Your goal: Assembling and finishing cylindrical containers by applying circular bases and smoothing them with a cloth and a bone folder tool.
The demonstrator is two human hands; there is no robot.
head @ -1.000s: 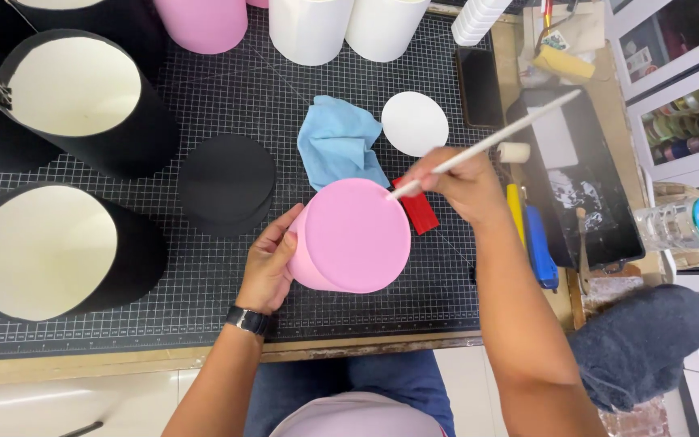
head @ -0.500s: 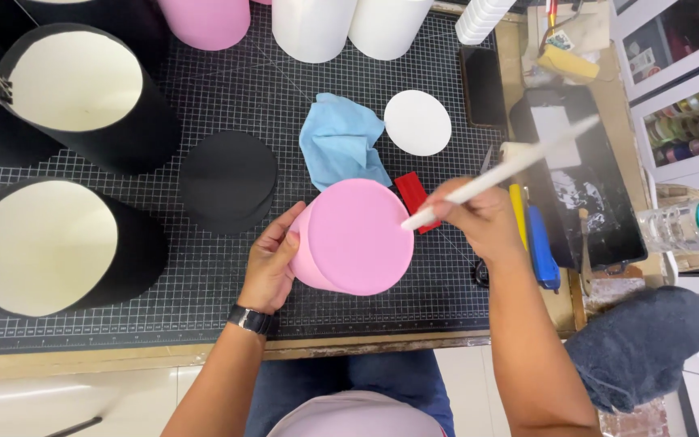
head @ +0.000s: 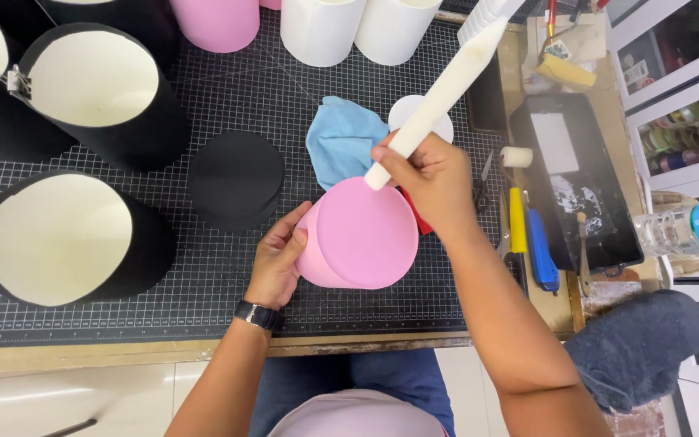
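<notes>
On the gridded desk (head: 204, 105), the left hand (head: 278, 260) cupped a pink round box (head: 362, 235). The right hand (head: 430, 174), grip closed around a white folding stick (head: 446, 85), had swung it from nearly flat to steeply raised, tip pressing the box's upper rim.

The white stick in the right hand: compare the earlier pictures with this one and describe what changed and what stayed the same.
The right hand swung the white stick from lying out to the right to pointing up and away; its tip stays at the pink box edge. The left hand still holds the box. The blue cloth and black disc have not moved.
</notes>
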